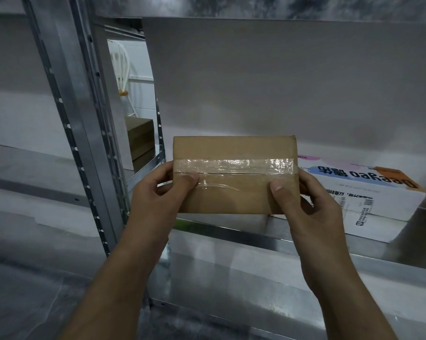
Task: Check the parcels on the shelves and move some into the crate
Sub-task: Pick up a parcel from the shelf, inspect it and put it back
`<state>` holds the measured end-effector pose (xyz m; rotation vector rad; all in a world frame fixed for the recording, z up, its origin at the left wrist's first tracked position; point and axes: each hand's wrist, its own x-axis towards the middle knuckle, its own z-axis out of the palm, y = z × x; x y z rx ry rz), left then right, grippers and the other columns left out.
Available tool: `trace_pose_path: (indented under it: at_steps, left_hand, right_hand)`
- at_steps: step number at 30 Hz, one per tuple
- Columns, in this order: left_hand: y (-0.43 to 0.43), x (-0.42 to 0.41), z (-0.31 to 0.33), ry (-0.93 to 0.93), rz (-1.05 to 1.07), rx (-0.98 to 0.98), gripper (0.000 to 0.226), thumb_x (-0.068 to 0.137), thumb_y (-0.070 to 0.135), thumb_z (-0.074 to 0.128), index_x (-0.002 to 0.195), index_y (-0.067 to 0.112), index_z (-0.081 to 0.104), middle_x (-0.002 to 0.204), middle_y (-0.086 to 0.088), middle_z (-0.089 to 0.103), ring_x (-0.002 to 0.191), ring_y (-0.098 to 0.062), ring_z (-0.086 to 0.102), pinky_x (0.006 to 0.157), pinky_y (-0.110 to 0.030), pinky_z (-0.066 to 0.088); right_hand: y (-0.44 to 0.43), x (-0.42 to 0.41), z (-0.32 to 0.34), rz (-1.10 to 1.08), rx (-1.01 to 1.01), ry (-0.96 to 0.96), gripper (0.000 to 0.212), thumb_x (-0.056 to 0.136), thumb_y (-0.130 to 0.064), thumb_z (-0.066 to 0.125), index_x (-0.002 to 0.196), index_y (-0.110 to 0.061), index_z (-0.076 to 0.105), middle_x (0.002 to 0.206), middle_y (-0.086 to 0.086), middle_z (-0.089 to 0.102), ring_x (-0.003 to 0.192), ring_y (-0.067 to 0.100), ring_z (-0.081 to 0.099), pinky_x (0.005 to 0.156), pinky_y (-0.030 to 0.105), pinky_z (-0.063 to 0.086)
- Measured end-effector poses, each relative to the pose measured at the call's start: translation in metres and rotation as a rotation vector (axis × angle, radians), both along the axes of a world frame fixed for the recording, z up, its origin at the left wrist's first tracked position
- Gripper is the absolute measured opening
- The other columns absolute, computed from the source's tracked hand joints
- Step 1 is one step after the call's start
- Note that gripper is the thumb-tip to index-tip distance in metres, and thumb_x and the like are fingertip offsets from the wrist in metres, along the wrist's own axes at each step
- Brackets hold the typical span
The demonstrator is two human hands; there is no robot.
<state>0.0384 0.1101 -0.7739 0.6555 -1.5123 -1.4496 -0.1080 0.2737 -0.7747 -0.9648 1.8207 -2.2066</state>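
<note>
We pinch the taped parcel (235,174) mid-frame, left hand (155,192) and right hand (312,204) gripping its ends; we should turn it slowly to check every face.

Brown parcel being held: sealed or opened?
Sealed: clear tape runs unbroken along the flap seam of the brown parcel, flaps flat.

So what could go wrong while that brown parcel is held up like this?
The parcel is held up, pinched at its ends by the left hand and right hand; a slip might drop it onto the shelf edge. The right hand is close to the white box and could nudge it.
</note>
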Motion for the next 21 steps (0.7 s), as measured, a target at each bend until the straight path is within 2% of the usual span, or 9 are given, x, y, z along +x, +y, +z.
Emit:
trace_pose_path:
  at_steps: [3, 5, 7, 9, 11, 13, 15, 18, 21]
  left_hand:
    - [-0.001, -0.001, 0.002, 0.032, -0.017, 0.037, 0.027, 0.093, 0.04, 0.07, 0.119, 0.035, 0.076, 0.118, 0.012, 0.074, 0.11, -0.015, 0.069, 0.082, -0.029, 0.057]
    - [-0.002, 0.002, 0.007, 0.14, -0.033, 0.142, 0.022, 0.093, 0.043, 0.072, 0.109, 0.033, 0.081, 0.12, 0.01, 0.076, 0.118, -0.015, 0.069, 0.102, -0.043, 0.055]
    - [-0.005, 0.006, 0.008, 0.254, -0.09, 0.237, 0.037, 0.083, 0.043, 0.073, 0.116, 0.027, 0.081, 0.135, 0.002, 0.071, 0.129, -0.019, 0.065, 0.116, -0.052, 0.046]
    - [-0.009, 0.009, 0.006, 0.254, -0.116, 0.185, 0.039, 0.09, 0.032, 0.076, 0.128, 0.026, 0.074, 0.139, -0.003, 0.069, 0.13, -0.026, 0.065, 0.113, -0.056, 0.048]
    - [-0.011, 0.01, 0.003, 0.237, -0.135, 0.129, 0.063, 0.08, 0.029, 0.087, 0.139, 0.029, 0.063, 0.133, -0.006, 0.073, 0.124, -0.031, 0.069, 0.101, -0.052, 0.058]
    - [-0.015, 0.012, -0.001, 0.211, -0.168, 0.173, 0.108, 0.051, 0.048, 0.102, 0.146, 0.031, 0.054, 0.13, -0.007, 0.074, 0.117, -0.03, 0.073, 0.091, -0.047, 0.062]
    - [-0.014, 0.014, 0.0, 0.151, -0.266, 0.203, 0.128, 0.038, 0.064, 0.101, 0.15, 0.024, 0.052, 0.134, -0.009, 0.072, 0.119, -0.03, 0.072, 0.094, -0.047, 0.061]
    - [-0.003, 0.015, 0.003, 0.129, -0.354, 0.247, 0.105, 0.055, 0.062, 0.095, 0.145, 0.023, 0.058, 0.132, -0.005, 0.073, 0.118, -0.028, 0.073, 0.088, -0.039, 0.063]
    - [-0.002, 0.015, 0.005, 0.177, -0.342, 0.313, 0.078, 0.069, 0.048, 0.081, 0.142, 0.026, 0.061, 0.132, -0.006, 0.073, 0.116, -0.029, 0.073, 0.088, -0.045, 0.062]
  right_hand:
    - [0.001, -0.001, 0.0, -0.001, -0.019, 0.004, 0.047, 0.088, -0.046, 0.071, 0.134, -0.038, 0.068, 0.117, -0.027, 0.073, 0.104, -0.01, 0.068, 0.073, 0.004, 0.052]
    - [0.002, -0.002, 0.001, 0.007, -0.04, 0.0, 0.035, 0.098, -0.038, 0.066, 0.133, -0.035, 0.068, 0.117, -0.025, 0.075, 0.104, -0.009, 0.068, 0.076, 0.005, 0.052]
    - [0.002, -0.002, 0.001, 0.026, -0.07, -0.023, 0.03, 0.101, -0.039, 0.06, 0.13, -0.035, 0.068, 0.117, -0.024, 0.075, 0.109, -0.007, 0.069, 0.084, 0.01, 0.054]
    - [0.002, -0.003, 0.0, 0.037, -0.09, -0.058, 0.036, 0.098, -0.045, 0.059, 0.132, -0.036, 0.066, 0.122, -0.022, 0.075, 0.116, -0.002, 0.069, 0.096, 0.021, 0.053]
    - [0.002, -0.003, -0.002, 0.047, -0.103, -0.084, 0.043, 0.094, -0.049, 0.059, 0.135, -0.036, 0.064, 0.127, -0.019, 0.074, 0.122, 0.001, 0.068, 0.104, 0.03, 0.051]
    - [0.002, -0.002, -0.004, 0.061, -0.097, -0.077, 0.051, 0.091, -0.054, 0.06, 0.14, -0.036, 0.061, 0.131, -0.018, 0.072, 0.125, 0.004, 0.067, 0.108, 0.033, 0.05]
    - [0.002, -0.001, -0.006, 0.078, -0.078, -0.041, 0.06, 0.087, -0.059, 0.061, 0.144, -0.041, 0.057, 0.132, -0.018, 0.071, 0.124, 0.002, 0.067, 0.106, 0.03, 0.052]
    - [-0.003, 0.002, -0.009, 0.059, 0.007, 0.032, 0.06, 0.089, -0.059, 0.06, 0.148, -0.059, 0.046, 0.141, -0.021, 0.061, 0.126, -0.003, 0.062, 0.099, 0.018, 0.054]
    - [-0.009, 0.003, -0.016, -0.045, 0.117, 0.152, 0.05, 0.094, -0.062, 0.052, 0.144, -0.063, 0.051, 0.146, -0.017, 0.048, 0.136, -0.004, 0.047, 0.113, 0.03, 0.046]
